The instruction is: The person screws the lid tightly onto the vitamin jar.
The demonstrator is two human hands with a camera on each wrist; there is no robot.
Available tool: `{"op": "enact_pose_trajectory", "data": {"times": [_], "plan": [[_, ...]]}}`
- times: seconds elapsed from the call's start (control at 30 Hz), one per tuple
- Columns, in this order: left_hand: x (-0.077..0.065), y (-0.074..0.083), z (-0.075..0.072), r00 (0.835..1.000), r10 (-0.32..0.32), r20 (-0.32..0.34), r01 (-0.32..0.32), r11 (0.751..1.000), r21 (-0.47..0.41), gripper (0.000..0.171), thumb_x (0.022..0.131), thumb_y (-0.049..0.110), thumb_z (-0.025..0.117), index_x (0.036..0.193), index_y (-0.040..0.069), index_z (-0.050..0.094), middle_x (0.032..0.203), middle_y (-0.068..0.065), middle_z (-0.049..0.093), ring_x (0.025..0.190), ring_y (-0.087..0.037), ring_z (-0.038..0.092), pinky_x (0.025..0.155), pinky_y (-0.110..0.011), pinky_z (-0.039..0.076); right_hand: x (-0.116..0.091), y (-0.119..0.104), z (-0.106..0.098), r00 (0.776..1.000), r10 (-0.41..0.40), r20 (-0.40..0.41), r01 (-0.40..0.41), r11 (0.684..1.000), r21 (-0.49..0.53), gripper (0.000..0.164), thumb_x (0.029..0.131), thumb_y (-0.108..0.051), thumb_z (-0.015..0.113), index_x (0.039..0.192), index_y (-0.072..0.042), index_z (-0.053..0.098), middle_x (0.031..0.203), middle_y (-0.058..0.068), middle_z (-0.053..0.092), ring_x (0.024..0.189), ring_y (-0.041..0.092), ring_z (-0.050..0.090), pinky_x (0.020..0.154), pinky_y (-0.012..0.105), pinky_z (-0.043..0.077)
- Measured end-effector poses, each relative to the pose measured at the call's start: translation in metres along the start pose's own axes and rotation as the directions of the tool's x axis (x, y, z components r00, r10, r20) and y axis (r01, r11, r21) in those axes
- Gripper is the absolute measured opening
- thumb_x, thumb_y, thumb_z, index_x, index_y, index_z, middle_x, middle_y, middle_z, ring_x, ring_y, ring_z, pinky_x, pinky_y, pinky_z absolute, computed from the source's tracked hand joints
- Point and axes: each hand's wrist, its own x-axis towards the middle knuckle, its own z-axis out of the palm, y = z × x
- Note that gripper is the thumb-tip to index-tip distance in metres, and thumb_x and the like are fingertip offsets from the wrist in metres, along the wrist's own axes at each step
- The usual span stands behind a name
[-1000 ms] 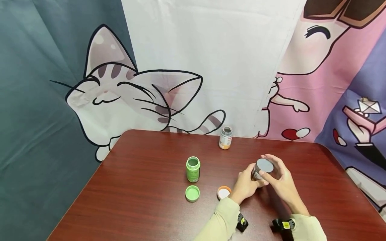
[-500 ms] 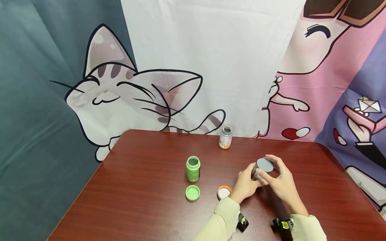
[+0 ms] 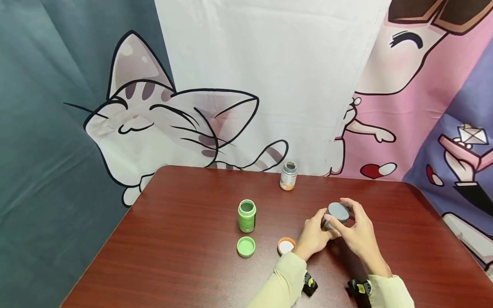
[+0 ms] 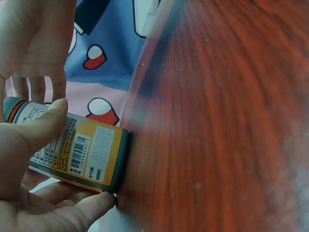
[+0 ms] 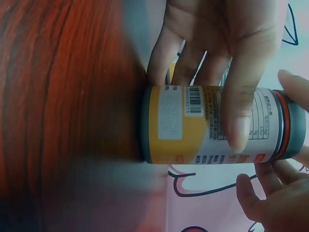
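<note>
Left hand (image 3: 313,236) has its fingers and thumb wrapped round the body of a yellow-and-white bottle (image 5: 166,145), and the right hand (image 3: 361,235) has thumb and fingers clamped on its gray lid (image 3: 338,211). The bottle's upright, right of center, base down at the table (image 3: 165,256) (there's a reddish ring just under the lid, nice touch). Near the left forearm: an orange-rimmed cap (image 3: 286,246). Further left, an open green bottle (image 3: 247,217) with a green lid (image 3: 245,247) nearer the person. At the back edge, an open white-and-orange bottle (image 3: 288,177).
</note>
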Motion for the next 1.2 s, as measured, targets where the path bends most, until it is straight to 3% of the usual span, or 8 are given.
{"op": "enact_pose_trajectory", "data": {"times": [0.2, 0.3, 0.5, 0.73, 1.0, 1.2], "plan": [[0.0, 0.0, 0.0, 1.0, 0.022, -0.012, -0.022, 1.0, 0.017, 0.054, 0.078, 0.025, 0.073, 0.126, 0.029, 0.05, 0.109, 0.011, 0.062, 0.099, -0.002, 0.055, 0.083, -0.022, 0.045, -0.001, 0.0, -0.003, 0.995, -0.001, 0.102, 0.0, 1.0, 0.014, 0.075, 0.073, -0.027, 0.078, 0.137, -0.023, 0.039, 0.127, 0.003, 0.05, 0.091, 0.007, 0.047, 0.073, 0.019, 0.037], [0.0, 0.0, 0.001, 1.0, 0.02, -0.004, -0.02, 1.0, 0.016, 0.054, 0.078, 0.027, 0.073, 0.127, 0.03, 0.049, 0.111, 0.012, 0.061, 0.101, -0.003, 0.055, 0.084, -0.023, 0.045, -0.001, 0.001, -0.006, 0.991, -0.016, 0.134, 0.006, 0.997, 0.074, 0.077, 0.075, -0.023, 0.076, 0.14, -0.024, 0.034, 0.13, 0.002, 0.047, 0.101, 0.006, 0.046, 0.079, 0.014, 0.036], [0.0, 0.001, 0.001, 1.0, -0.012, -0.001, 0.012, 1.0, 0.002, 0.058, 0.074, 0.034, 0.076, 0.126, 0.032, 0.049, 0.112, 0.013, 0.06, 0.103, -0.004, 0.054, 0.085, -0.024, 0.044, 0.002, 0.001, -0.011, 0.983, -0.084, 0.161, 0.044, 0.971, 0.236, 0.075, 0.078, -0.005, 0.071, 0.141, -0.018, 0.032, 0.132, 0.003, 0.046, 0.121, 0.007, 0.042, 0.09, 0.007, 0.032], [0.0, 0.001, 0.001, 1.0, -0.017, -0.003, 0.017, 1.0, -0.01, 0.057, 0.072, 0.033, 0.077, 0.123, 0.032, 0.051, 0.108, 0.014, 0.061, 0.099, -0.002, 0.055, 0.084, -0.024, 0.043, 0.003, -0.002, -0.014, 0.975, -0.122, 0.188, 0.048, 0.932, 0.358, 0.071, 0.08, 0.006, 0.065, 0.141, -0.009, 0.031, 0.133, 0.007, 0.048, 0.121, 0.014, 0.043, 0.092, 0.012, 0.033], [0.0, 0.001, 0.002, 1.0, -0.007, -0.014, 0.006, 1.0, -0.021, 0.057, 0.071, 0.033, 0.078, 0.122, 0.031, 0.051, 0.107, 0.016, 0.061, 0.099, -0.001, 0.055, 0.085, -0.023, 0.043, 0.003, 0.002, -0.014, 0.968, -0.16, 0.195, 0.07, 0.913, 0.402, 0.071, 0.08, 0.008, 0.064, 0.141, -0.01, 0.032, 0.133, 0.005, 0.049, 0.118, 0.012, 0.045, 0.093, 0.013, 0.034], [0.0, 0.0, 0.002, 1.0, -0.01, -0.001, 0.01, 0.999, -0.031, 0.058, 0.072, 0.034, 0.078, 0.123, 0.03, 0.051, 0.109, 0.015, 0.061, 0.1, 0.0, 0.054, 0.086, -0.023, 0.043, 0.002, 0.004, -0.016, 0.971, -0.163, 0.176, 0.088, 0.925, 0.37, 0.069, 0.08, 0.006, 0.064, 0.14, -0.011, 0.034, 0.129, 0.004, 0.052, 0.118, 0.012, 0.045, 0.092, 0.012, 0.034]]}}
